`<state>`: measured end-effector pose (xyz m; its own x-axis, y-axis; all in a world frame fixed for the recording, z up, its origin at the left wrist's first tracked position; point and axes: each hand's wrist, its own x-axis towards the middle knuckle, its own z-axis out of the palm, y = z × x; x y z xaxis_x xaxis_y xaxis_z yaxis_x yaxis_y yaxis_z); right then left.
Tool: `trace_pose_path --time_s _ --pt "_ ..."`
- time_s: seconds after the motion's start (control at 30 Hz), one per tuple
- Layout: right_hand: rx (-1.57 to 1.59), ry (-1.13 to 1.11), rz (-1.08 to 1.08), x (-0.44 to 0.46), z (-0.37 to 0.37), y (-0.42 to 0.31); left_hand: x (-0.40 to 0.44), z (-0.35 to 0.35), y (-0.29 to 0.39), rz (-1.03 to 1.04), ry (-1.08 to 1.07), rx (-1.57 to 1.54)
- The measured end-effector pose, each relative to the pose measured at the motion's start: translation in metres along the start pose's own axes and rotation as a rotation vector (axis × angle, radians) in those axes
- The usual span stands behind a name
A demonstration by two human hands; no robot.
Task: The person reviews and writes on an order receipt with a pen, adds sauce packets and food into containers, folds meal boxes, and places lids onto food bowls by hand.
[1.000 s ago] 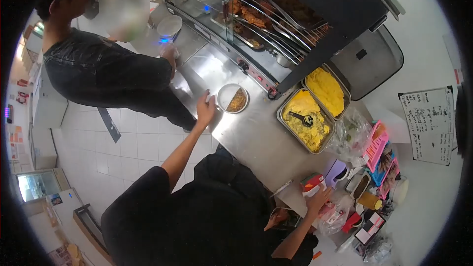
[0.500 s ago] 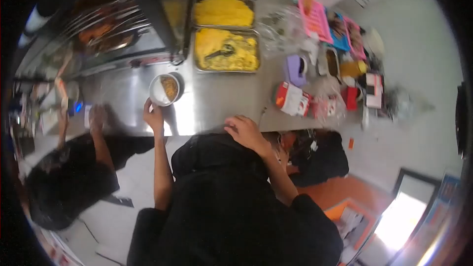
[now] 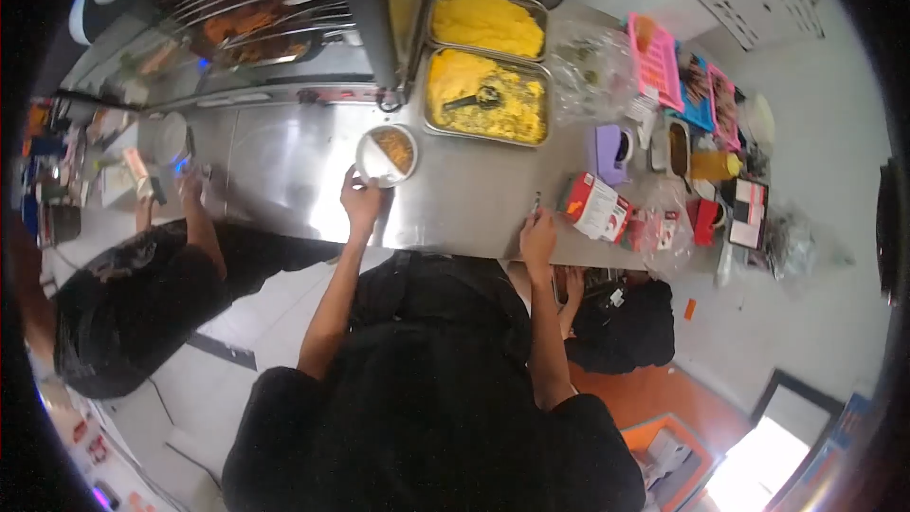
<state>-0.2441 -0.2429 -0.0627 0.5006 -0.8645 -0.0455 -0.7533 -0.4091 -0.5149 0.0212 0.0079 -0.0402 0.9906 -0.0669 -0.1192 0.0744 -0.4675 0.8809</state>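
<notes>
The left hand touches a round bowl near left, whether gripping I cannot tell; the right hand pinches a pen-like object.

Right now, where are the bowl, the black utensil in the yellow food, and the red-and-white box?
Bowl [image 3: 415,155]: head view, on its right rim.
Black utensil [image 3: 461,101]: head view, on its handle.
Red-and-white box [image 3: 599,210]: head view, on its mostly white face.

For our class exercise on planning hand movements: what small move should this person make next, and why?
Probably lift the slim item with the right hand, since that hand is at its near end, while the left hand is at the rim of the bowl.
</notes>
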Motion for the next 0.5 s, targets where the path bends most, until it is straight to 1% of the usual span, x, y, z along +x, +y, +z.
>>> trace_pose_path --time_s 0.07,0.13,0.17,0.27,0.33,0.37,0.43,0.47,0.5 --pt "0.075 0.066 0.001 0.009 -0.004 -0.013 -0.003 0.004 -0.003 0.029 -0.045 0.003" --pt "0.069 0.142 -0.093 0.007 -0.016 -0.030 -0.014 0.004 0.022 -0.111 -0.162 0.004" --pt "0.068 0.178 -0.143 0.007 -0.019 -0.039 -0.022 0.005 0.035 -0.144 -0.189 -0.040" --pt "0.286 -0.038 -0.153 -0.005 -0.012 -0.051 -0.033 0.020 0.012 -0.208 -0.370 -0.257" --pt "0.265 -0.192 -0.211 -0.014 -0.014 -0.067 -0.035 0.012 0.017 -0.198 -0.575 -0.274" --pt "0.258 -0.272 -0.247 -0.018 -0.011 -0.079 -0.035 0.005 0.018 -0.151 -0.620 -0.289" --pt "0.389 -0.365 -0.237 -0.024 -0.006 -0.094 -0.040 -0.004 0.010 -0.072 -0.688 -0.317" --pt "0.439 -0.391 -0.213 -0.021 -0.008 -0.096 -0.040 -0.005 0.002 -0.143 -0.687 -0.330" --pt "0.426 -0.377 -0.237 -0.015 -0.012 -0.100 -0.039 -0.007 0.001 -0.212 -0.696 -0.345"
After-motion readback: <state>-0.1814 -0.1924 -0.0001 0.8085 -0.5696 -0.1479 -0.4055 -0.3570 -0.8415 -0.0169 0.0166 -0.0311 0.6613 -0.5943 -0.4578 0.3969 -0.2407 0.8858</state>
